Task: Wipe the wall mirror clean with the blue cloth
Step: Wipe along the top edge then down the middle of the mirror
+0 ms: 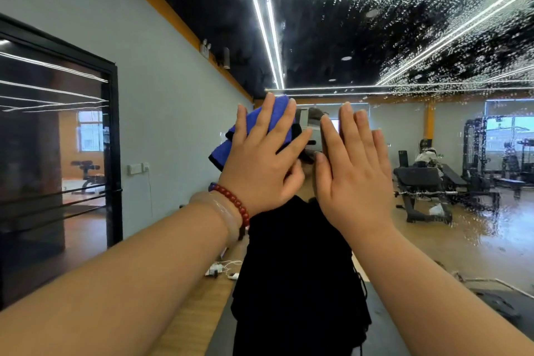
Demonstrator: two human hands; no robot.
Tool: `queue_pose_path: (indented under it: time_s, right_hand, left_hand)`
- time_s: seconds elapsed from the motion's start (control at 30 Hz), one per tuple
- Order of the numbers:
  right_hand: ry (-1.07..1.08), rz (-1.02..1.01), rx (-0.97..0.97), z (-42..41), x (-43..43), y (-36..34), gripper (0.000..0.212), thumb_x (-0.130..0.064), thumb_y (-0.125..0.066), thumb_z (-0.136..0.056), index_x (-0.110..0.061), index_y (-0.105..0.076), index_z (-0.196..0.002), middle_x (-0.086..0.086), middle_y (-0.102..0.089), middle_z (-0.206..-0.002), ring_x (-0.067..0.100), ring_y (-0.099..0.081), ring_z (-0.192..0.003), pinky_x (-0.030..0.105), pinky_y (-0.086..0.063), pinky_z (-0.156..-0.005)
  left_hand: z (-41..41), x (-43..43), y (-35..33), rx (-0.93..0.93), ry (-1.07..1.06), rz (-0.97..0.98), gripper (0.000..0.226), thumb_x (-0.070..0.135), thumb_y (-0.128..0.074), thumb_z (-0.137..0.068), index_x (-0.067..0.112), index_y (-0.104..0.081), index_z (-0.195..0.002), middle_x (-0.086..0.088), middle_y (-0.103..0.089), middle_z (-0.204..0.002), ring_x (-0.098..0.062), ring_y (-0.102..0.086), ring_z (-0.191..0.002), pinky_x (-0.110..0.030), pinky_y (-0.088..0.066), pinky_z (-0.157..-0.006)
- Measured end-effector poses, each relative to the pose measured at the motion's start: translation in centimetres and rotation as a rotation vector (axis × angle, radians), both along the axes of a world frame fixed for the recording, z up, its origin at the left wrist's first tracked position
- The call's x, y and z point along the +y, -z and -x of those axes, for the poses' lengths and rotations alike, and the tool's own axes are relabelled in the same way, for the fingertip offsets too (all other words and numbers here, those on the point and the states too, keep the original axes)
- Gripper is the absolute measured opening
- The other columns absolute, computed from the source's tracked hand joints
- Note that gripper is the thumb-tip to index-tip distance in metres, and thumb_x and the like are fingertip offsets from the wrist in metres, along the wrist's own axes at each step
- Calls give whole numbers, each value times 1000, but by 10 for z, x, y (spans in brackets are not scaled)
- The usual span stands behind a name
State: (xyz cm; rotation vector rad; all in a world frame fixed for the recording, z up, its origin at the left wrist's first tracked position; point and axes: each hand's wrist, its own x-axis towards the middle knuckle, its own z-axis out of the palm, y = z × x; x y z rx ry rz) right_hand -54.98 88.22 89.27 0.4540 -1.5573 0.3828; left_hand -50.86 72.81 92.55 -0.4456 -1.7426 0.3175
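Observation:
The wall mirror (404,46) fills the centre and right of the head view, and water droplets cover its upper right and right side. My left hand (260,159) presses the folded blue cloth (254,131) flat against the glass with straight, spread fingers. My right hand (352,170) lies flat on the mirror just to the right of it, fingers straight, holding nothing. Between and below my hands the mirror shows the reflection of a person in black.
A pale wall (161,113) with a black-framed glass door (57,153) runs along the left. Reflected gym benches and machines (433,185) appear at the right. Chargers and cables (222,269) lie on the wooden floor by the mirror's foot.

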Motion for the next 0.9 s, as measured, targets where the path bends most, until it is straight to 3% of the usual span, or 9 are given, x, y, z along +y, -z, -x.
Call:
queue_pose_path:
  time_s: [0.07,0.2,0.37,0.43,0.53,0.57,0.67,0.77,0.9]
  right_hand:
    - [-3,8,11,1,0,0,53,-33,-33,-100,-16,-37,-150,9,-25,-159,23,-16,-148,38,-4,-121]
    - [-7,7,18,2,-1,1,52,-32,-36,-100,-15,-37,-149,10,-24,-159,25,-17,-148,40,-6,-121]
    - [-35,13,16,2,0,1,52,-29,-34,-98,-14,-39,-149,10,-25,-159,25,-18,-148,40,-8,-121]
    - [-27,11,20,3,0,2,52,-29,-36,-99,-15,-38,-149,11,-26,-159,25,-18,-148,41,-9,-121]
    - [-16,16,21,3,-1,3,52,-30,-37,-99,-15,-37,-149,10,-25,-159,26,-18,-148,41,-9,-121]
    - [-16,16,19,3,-1,3,52,-30,-37,-99,-15,-37,-149,10,-25,-159,25,-18,-148,41,-9,-121]
    - [-24,20,24,3,-1,2,52,-30,-38,-99,-16,-39,-149,9,-26,-159,24,-18,-148,40,-9,-121]
    - [-10,21,34,4,-1,2,53,-31,-39,-98,-16,-39,-148,10,-28,-158,25,-20,-148,40,-8,-121]
    - [-13,14,25,3,-1,1,53,-31,-37,-98,-16,-37,-149,11,-26,-159,25,-18,-148,39,-6,-121]
  left_hand:
    - [1,-3,-9,21,-74,-1,43,37,-42,-97,16,-60,-130,-17,-43,-147,-44,-29,-140,-69,-17,-109]
    - [4,13,-34,81,-144,-230,45,32,-35,-97,11,-63,-125,-18,-49,-143,-46,-35,-136,-67,-22,-106]
    - [7,12,0,2,-49,133,44,26,-39,-96,4,-58,-129,-19,-49,-142,-46,-35,-136,-68,-25,-107]
    - [3,5,-12,44,-58,78,44,20,-48,-95,3,-52,-135,-20,-47,-143,-45,-35,-136,-62,-23,-110]
    - [-1,10,-25,10,17,-291,68,16,-54,-95,5,-17,-151,-16,-27,-156,-33,-20,-146,-44,-6,-115]
    - [-2,13,-23,-4,36,-316,74,16,-54,-95,4,-9,-152,-17,-16,-159,-31,-17,-147,-42,-3,-116]
    - [-1,7,-12,-45,48,-56,63,16,-57,-91,4,-31,-148,-17,4,-158,-36,-18,-145,-46,-5,-115]
    - [-2,-18,-23,-27,23,110,52,25,-57,-90,15,-49,-140,-16,-5,-158,-36,-7,-145,-45,-10,-114]
    - [-7,-15,-27,106,-174,-156,56,36,-43,-95,23,-30,-149,-6,-29,-156,-32,-13,-143,-56,-14,-113]
